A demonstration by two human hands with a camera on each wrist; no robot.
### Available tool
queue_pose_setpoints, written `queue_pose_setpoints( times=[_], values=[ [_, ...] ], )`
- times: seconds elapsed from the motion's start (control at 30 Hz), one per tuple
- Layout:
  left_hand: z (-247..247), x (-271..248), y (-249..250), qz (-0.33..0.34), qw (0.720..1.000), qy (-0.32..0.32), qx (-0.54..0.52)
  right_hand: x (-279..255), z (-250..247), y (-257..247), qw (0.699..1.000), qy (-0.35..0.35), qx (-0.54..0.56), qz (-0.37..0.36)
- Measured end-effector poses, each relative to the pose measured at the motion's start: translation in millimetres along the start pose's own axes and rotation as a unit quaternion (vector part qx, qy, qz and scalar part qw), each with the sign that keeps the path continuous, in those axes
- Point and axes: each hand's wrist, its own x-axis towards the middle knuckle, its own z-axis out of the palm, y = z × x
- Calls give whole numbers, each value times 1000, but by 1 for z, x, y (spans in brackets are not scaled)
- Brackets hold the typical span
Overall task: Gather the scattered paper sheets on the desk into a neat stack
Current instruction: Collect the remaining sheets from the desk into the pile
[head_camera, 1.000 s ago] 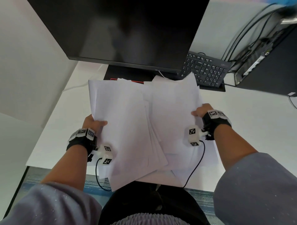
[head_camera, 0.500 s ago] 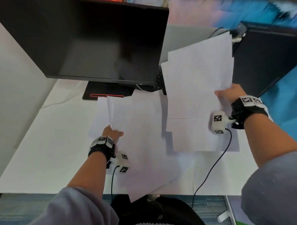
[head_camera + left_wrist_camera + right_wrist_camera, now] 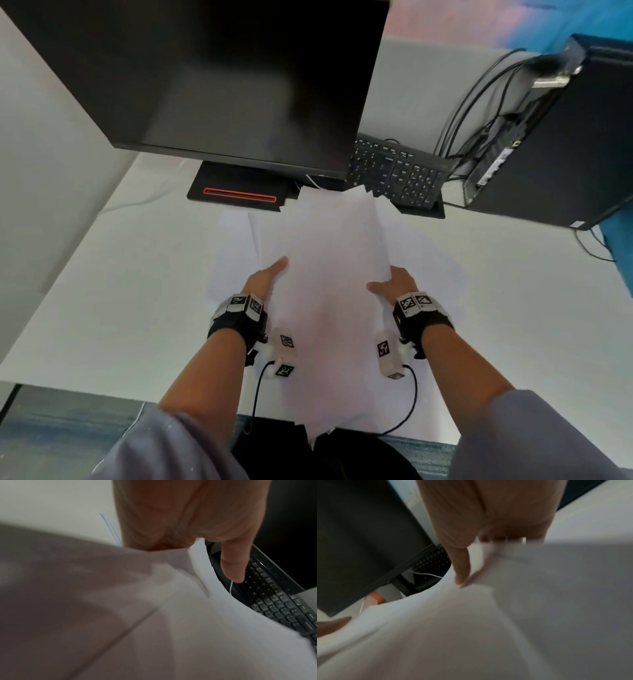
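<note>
Head view: a bundle of sheets (image 3: 329, 274) is held at the centre of the frame between the left hand (image 3: 265, 279) and the right hand (image 3: 394, 282), each clasping a long edge with the thumb on top. More sheets (image 3: 233, 253) lie loose on the surface (image 3: 120, 291) beneath and to either side. A monitor (image 3: 205, 78) fills the upper left, a keyboard (image 3: 394, 171) sits right of centre.

Left wrist view: the paper (image 3: 154, 615) is seen pinched at its edge, the fingers hidden under it and one finger (image 3: 231, 566) extended toward the keys.

Right wrist view: the bundle (image 3: 488, 615) is pinched between thumb (image 3: 460, 566) and the fingers under it, though the picture is blurred.

The squaring is judged to be best done by loosening the clasp slightly, standing the bundle on its lower edge and tapping it on the surface, so that the corners fanned at the top are brought level before the loose sheets are added.
</note>
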Motion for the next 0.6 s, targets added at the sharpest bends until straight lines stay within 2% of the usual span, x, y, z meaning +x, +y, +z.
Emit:
queue_pose_setpoints(
  times=[0.1,0.17,0.3,0.37,0.43,0.5,0.6],
  values=[
    [2,3,-2,15,999,35,24,10,5,4,998,63,-21,-16],
    [5,3,-5,15,998,40,42,10,12,6,997,37,-54,-30],
    [8,7,-12,37,995,57,73,4,32,5,989,-44,-99,-105],
    [10,8,-15,58,994,58,74,3,32,5,989,-50,-86,-111],
    [7,6,-16,77,993,59,63,6,25,5,993,-34,-66,-95],
    [-4,3,-14,90,993,62,36,11,11,3,997,16,-42,-60],
    [-36,-8,-8,102,991,81,-19,19,-14,3,995,78,53,39]
  ],
)
